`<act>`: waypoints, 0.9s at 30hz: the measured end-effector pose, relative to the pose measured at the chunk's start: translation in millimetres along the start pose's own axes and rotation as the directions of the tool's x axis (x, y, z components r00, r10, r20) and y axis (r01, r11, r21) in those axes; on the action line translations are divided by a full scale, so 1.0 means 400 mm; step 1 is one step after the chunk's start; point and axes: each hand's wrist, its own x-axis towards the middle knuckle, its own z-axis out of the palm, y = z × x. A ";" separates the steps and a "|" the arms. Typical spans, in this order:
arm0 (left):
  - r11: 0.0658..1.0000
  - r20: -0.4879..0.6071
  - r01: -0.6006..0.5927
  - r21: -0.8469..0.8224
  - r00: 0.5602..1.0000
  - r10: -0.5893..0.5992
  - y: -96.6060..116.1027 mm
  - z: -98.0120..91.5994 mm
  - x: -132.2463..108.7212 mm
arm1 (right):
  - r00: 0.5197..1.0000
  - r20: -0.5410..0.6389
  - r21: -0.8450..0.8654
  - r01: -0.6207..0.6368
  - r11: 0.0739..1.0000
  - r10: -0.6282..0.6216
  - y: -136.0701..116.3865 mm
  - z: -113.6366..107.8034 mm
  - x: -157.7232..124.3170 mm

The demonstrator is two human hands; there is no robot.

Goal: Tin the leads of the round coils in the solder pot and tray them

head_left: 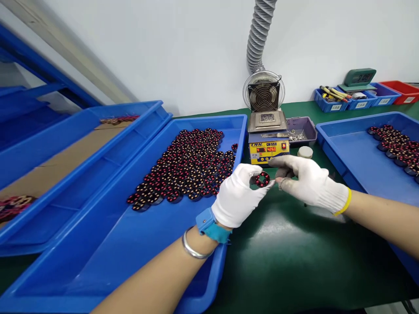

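Observation:
My left hand (237, 192), in a white glove, grips a small black ring-shaped part with red segments (262, 179) by its edge, between thumb and fingers. The part is tilted, with its open centre facing me. Just to its right is my right hand (303, 176), gloved in white with greyed fingertips. Its thumb and fingers are pinched close beside the ring; what they hold, if anything, is too small to make out. Behind both hands stands a yellow-and-blue solder pot (268, 146) with lit red digits. Many similar ring parts (193, 163) lie in the blue tray (108, 248) at left.
A fan (265, 97) and a grey duct hose (260, 35) rise behind the pot. Nearby are a grey bin (309, 126) and a white-lidded jar (305, 151). Another blue tray (347, 148) with ring parts stands right. Small bins (330, 104) and a clock (360, 77) are behind.

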 end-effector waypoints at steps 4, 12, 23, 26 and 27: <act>0.998 0.024 -0.054 -0.044 0.998 0.055 0.006 -0.001 0.003 | 0.993 0.078 0.130 -0.095 0.987 0.086 0.009 0.002 0.019; 0.997 0.129 -0.052 -0.064 0.990 0.060 0.005 0.005 0.003 | 0.999 0.054 0.290 -0.006 0.957 -0.009 0.025 0.036 0.016; 0.810 0.508 0.469 -0.352 0.822 -0.256 0.005 -0.108 0.063 | 0.986 -0.013 0.441 -0.141 0.887 0.163 0.004 0.025 0.016; 0.813 0.452 0.452 -0.367 0.851 -0.269 0.014 -0.083 0.052 | 0.993 0.016 0.471 -0.114 0.875 0.120 0.006 0.030 0.009; 0.822 0.477 0.454 -0.343 0.839 -0.264 0.020 -0.073 0.046 | 0.995 0.017 0.478 -0.096 0.873 0.100 0.010 0.031 0.008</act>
